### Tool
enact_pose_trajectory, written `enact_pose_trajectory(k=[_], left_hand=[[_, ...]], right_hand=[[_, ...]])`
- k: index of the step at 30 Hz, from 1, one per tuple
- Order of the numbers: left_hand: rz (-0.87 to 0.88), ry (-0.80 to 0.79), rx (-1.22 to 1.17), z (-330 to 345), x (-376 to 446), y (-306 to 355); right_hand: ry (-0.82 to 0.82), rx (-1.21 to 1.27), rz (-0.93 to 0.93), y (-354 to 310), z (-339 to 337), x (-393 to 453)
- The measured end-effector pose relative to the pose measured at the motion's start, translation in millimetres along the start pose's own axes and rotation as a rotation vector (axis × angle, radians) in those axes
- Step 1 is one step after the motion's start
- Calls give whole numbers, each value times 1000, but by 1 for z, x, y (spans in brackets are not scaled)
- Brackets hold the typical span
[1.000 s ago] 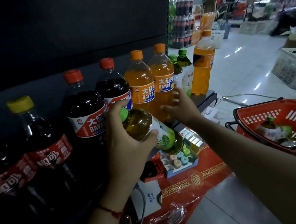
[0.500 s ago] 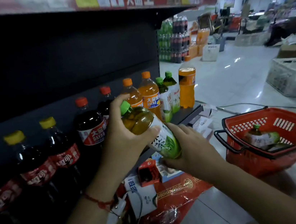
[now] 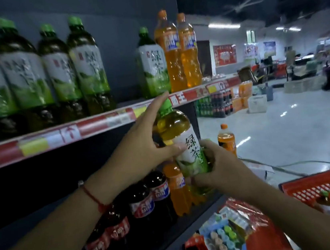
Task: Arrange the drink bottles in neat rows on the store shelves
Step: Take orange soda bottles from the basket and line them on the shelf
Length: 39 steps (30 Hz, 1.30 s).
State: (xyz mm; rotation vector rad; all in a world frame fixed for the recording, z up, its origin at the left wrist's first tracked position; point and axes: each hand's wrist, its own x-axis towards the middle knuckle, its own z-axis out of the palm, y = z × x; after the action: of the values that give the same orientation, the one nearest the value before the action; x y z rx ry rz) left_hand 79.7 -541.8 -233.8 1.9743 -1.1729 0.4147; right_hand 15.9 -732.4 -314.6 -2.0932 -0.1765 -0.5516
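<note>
I hold a green tea bottle (image 3: 185, 141) with a green cap nearly upright, just below the upper shelf edge (image 3: 101, 122). My left hand (image 3: 147, 141) grips its upper part, forefinger stretched up past the cap. My right hand (image 3: 217, 164) grips its lower part from the right. On the upper shelf stand several green tea bottles (image 3: 56, 70) at the left, then a gap, then one more green tea bottle (image 3: 152, 67) and two orange soda bottles (image 3: 180, 53).
The lower shelf carries dark cola bottles (image 3: 143, 203) and orange soda bottles (image 3: 176, 188). A red basket (image 3: 306, 188) with a bottle in it sits on the floor at the right. Snack packs (image 3: 223, 236) lie below. White boxes and stacked drinks stand across the aisle.
My view has swung up from the lower shelf to the upper one. Both hands have raised the green tea bottle and turned it from tilted to nearly upright.
</note>
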Motion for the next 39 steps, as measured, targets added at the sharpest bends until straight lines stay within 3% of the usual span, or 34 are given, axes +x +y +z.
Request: enact_pose_trajectory(k=[9,15,19,31,36,39], left_hand=[[152,79,742,-117,89,41],[147,46,1092,-152,146,36],[53,-9,1278,-158,171,12],[59,99,1488,-151,169,-21],[94,153,1458,-134,148,-16],[168,198,1400,-113,142,-10]], right_hand=[[36,69,-153,-107,-19,106],[101,109,-142,-137,-7,179],[105,53,-96,-136,13,206],[146,-38,-115,-119,43,234],[47,-276,-164,-128,26,214],[20,-585,-203,-129,-8,202]])
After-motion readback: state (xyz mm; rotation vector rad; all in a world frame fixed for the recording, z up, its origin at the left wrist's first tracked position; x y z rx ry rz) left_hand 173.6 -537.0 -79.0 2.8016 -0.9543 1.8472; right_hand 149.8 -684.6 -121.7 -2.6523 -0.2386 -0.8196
